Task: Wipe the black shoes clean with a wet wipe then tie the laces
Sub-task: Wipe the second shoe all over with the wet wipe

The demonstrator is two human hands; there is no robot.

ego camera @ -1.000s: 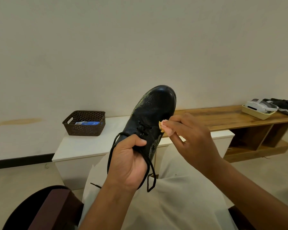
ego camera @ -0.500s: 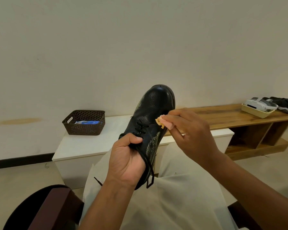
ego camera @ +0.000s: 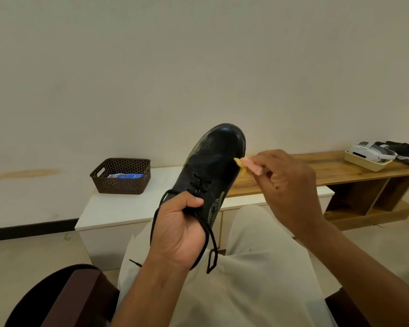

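Black shoe point(ego camera: 213, 166), brown perforated basket point(ego camera: 121, 177), white cabinet point(ego camera: 118, 208).

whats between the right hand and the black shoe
In the head view, a small crumpled wipe, pinched in the right hand, sits at the right side of the black shoe that the left hand holds up.

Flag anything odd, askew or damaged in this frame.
Nothing damaged or spilled. The black shoe's laces hang loose and untied below the left hand. The wipe pinched in the right hand looks yellowish. A brownish streak marks the wall.
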